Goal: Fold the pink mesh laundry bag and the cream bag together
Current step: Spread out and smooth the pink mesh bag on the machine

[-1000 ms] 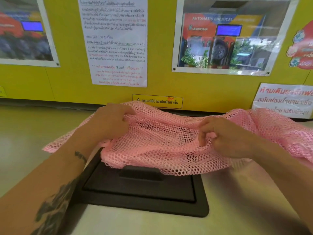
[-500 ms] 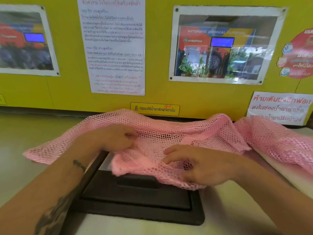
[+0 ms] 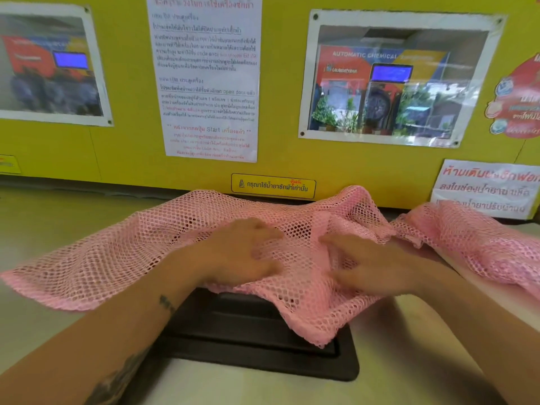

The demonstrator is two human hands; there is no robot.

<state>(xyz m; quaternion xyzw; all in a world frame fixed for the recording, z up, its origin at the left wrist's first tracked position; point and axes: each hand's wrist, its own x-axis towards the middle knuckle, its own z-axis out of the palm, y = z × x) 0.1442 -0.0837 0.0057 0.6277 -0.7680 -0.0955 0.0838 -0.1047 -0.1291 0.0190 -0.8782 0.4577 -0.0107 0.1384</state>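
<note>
Lying under left hand, right hand, pink mesh bag

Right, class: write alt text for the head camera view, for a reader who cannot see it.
Two bare hands, left hand and right hand, press flat on a pink mesh laundry bag spread over a black hatch in a pale counter. Behind stands a yellow wall with posted notices.

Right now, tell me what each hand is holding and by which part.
Nothing is clearly gripped. The left hand and right hand lie flat on the middle of the pink mesh laundry bag, pressing it down; motion blur hides any pinch.
</note>
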